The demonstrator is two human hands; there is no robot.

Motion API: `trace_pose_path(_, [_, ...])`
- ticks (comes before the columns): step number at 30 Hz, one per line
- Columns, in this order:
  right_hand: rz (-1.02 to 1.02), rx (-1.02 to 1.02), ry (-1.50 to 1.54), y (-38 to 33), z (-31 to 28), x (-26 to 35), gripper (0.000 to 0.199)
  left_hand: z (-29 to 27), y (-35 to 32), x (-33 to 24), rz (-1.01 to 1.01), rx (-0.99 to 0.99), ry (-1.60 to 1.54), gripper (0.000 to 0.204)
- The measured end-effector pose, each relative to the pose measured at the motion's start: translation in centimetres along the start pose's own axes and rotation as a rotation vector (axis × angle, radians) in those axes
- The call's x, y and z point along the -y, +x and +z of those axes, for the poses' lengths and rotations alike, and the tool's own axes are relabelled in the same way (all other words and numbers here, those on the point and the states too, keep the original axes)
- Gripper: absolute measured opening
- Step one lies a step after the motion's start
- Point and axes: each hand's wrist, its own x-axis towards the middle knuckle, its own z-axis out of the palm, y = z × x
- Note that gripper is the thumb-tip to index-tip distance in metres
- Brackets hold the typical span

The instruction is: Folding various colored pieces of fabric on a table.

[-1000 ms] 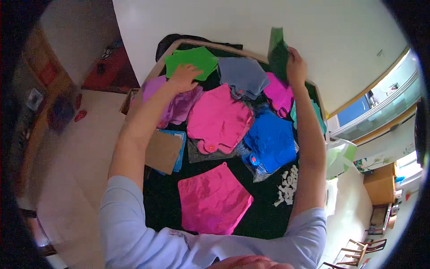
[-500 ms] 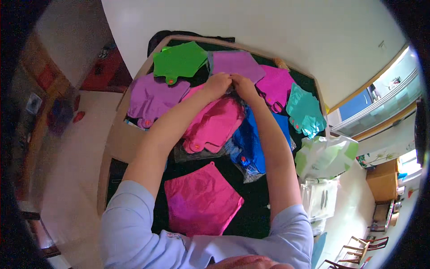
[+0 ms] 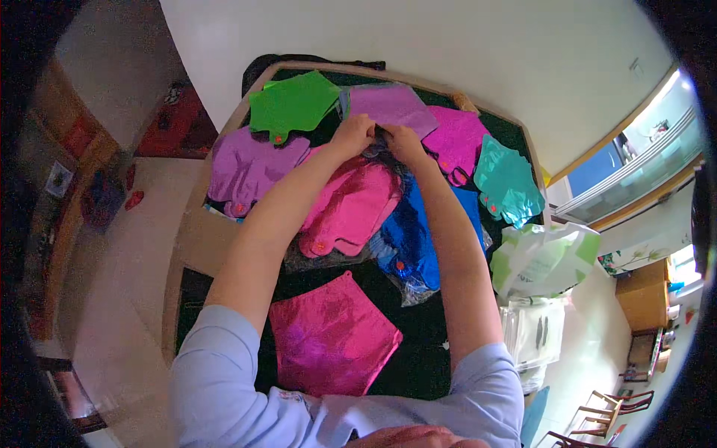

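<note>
My left hand (image 3: 354, 137) and my right hand (image 3: 403, 145) meet at the near edge of a light purple foil piece (image 3: 391, 108) at the table's far side. Both have their fingers pinched together, and what lies between the fingertips is too small and dark to tell. Below my wrists lies a shiny pink foil piece (image 3: 357, 205), partly covered by my left forearm. A blue foil piece (image 3: 411, 239) with clear plastic around it lies partly under my right forearm. Close to my body, a flat dark pink pentagon-shaped foil piece (image 3: 332, 332) rests on the dark tabletop.
Around the table lie a green foil piece (image 3: 293, 104), another purple one (image 3: 254, 168), a magenta one (image 3: 457, 138) and a teal one (image 3: 508, 179). A white and green plastic bag (image 3: 549, 257) sits at the right edge, above clear plastic packaging (image 3: 534, 336). A wall stands behind.
My hands have drawn slightly apart at the fingertips, both still at the near edge of the purple foil piece. The whole view has shifted slightly; the foil pieces keep their places.
</note>
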Motion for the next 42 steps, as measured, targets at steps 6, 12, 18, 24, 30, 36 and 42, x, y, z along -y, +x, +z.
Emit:
trace_pose_path(6, [-0.016,-0.005,0.007,0.2,-0.3,0.2,0.027,-0.4,0.6,1.6,0.018,0.096,-0.144,0.014])
trace_pose_path(12, [0.005,0.048,-0.061,0.5,-0.2,-0.5,0.028,-0.4,0.7,0.8,-0.035,0.024,-0.148,0.012])
trace_pose_path(18, [0.030,0.036,0.011,0.4,-0.6,0.2,0.026,0.2,0.4,0.1,-0.131,-0.090,-0.138,0.014])
trace_pose_path(24, [0.057,0.054,0.031,0.8,-1.1,1.5,0.024,0.4,-0.3,-0.1,-0.098,-0.254,-0.065,0.018])
trace_pose_path(30, [-0.011,-0.140,-0.048,2.4,-1.9,-1.9,0.023,0.5,0.0,-2.7,0.147,-0.183,0.579,0.025])
trace_pose_path(36, [0.040,-0.391,-0.099,5.5,-8.5,-0.6,0.030,2.2,-0.7,-1.5,0.071,0.021,0.519,0.039])
trace_pose_path(42, [0.056,-0.665,-0.081,5.5,-18.8,1.1,0.034,2.6,-0.4,0.7,-0.066,0.204,0.424,0.045])
